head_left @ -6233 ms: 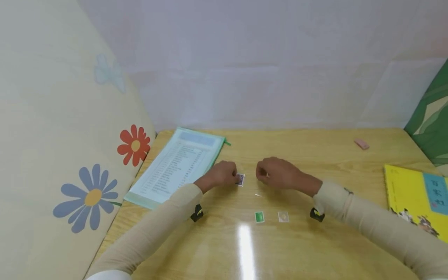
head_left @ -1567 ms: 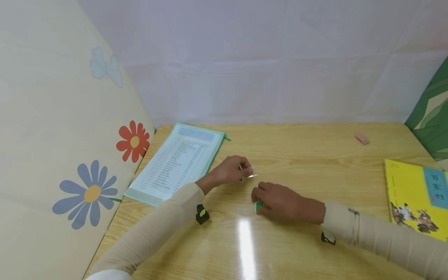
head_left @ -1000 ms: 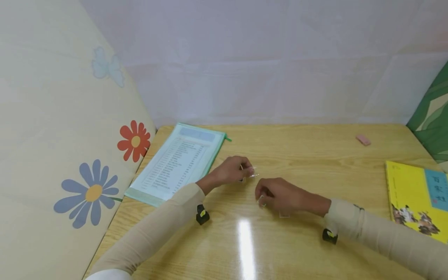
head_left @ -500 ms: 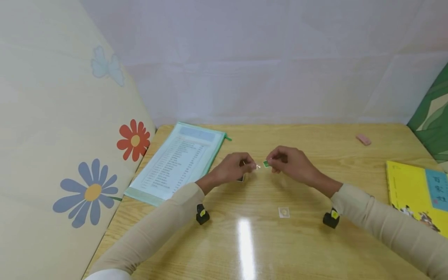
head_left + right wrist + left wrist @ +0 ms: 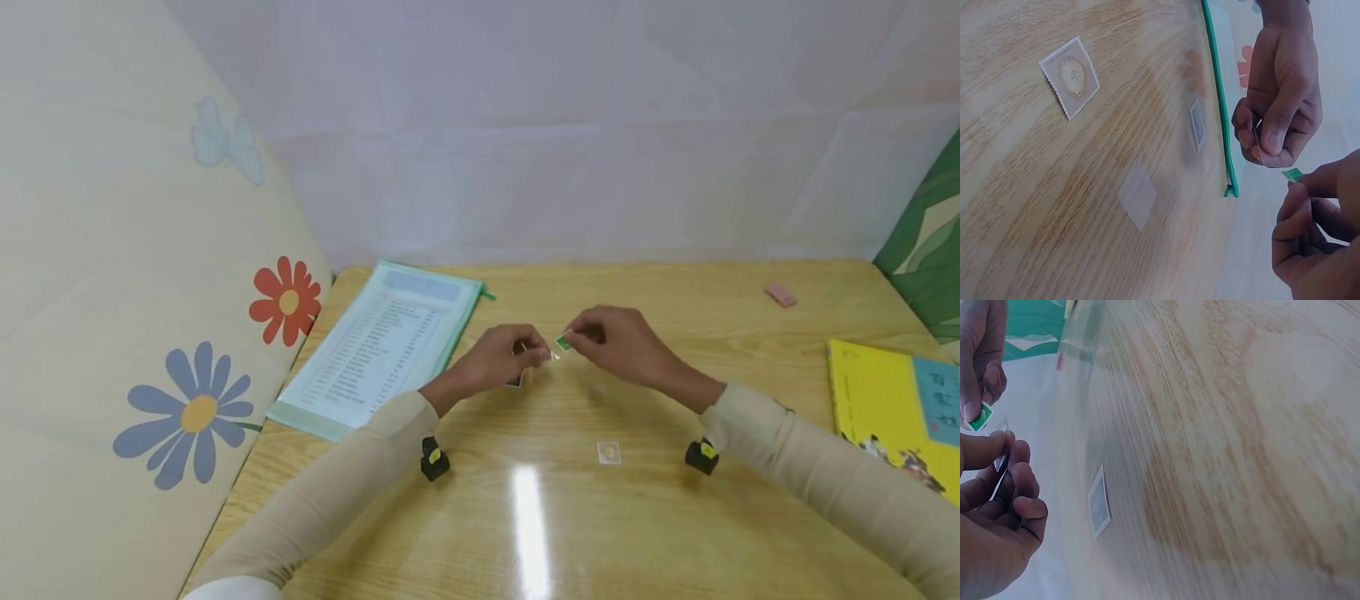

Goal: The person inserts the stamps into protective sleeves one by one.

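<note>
Lying leftmost on the counter (image 5: 660,542) is a pale folder (image 5: 378,350). Then the left hand (image 5: 495,360), its grip narrow, pinches a clear piece (image 5: 555,356); just beside, above the counter, a green stamp (image 5: 564,342) is pinched by the right hand (image 5: 622,343).

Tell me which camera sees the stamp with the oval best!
The right wrist view: the stamp looks biggest, its oval clear. The head view shows it tiny and pale; the left wrist view misses it.
</note>
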`<state>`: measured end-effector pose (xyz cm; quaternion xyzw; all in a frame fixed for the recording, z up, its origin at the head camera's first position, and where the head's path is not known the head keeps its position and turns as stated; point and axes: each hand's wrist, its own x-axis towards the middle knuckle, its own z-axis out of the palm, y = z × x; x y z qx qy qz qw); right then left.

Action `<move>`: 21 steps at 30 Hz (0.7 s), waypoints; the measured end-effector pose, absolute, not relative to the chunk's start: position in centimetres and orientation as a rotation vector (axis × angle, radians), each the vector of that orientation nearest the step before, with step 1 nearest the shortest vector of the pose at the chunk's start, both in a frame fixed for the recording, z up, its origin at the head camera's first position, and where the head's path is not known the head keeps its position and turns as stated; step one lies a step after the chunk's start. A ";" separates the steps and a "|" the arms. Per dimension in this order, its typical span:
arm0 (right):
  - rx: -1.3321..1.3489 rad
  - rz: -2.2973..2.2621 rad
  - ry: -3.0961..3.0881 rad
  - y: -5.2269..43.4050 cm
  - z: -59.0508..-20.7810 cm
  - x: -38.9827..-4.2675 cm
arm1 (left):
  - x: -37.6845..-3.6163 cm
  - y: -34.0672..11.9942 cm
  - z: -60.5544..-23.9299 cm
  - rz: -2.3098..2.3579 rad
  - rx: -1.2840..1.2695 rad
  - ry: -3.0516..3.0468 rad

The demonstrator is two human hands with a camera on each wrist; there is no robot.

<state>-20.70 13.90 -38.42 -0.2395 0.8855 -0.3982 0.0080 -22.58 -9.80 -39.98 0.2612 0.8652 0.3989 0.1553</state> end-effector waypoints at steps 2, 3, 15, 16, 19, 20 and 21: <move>-0.745 -1.212 2.781 13.8 -38.4 -20.7 | -22.6 -9.8 -40.0 1.148 0.745 2.475; -0.745 -1.203 2.781 13.7 -38.4 -20.8 | -22.6 -9.8 -40.0 1.150 0.747 2.474; -0.708 -1.179 2.788 13.6 -38.5 -20.8 | -22.6 -9.9 -40.1 1.170 0.753 2.469; -0.703 -1.179 2.787 13.6 -38.5 -20.8 | -22.6 -9.9 -40.1 1.170 0.753 2.470; -0.699 -1.177 2.779 13.6 -38.5 -20.8 | -22.6 -9.9 -40.2 1.169 0.757 2.474; -0.696 -1.178 2.777 13.5 -38.5 -20.8 | -22.6 -9.9 -40.2 1.169 0.758 2.474; -0.692 -1.177 2.773 13.5 -38.5 -20.8 | -22.6 -9.9 -40.2 1.168 0.759 2.472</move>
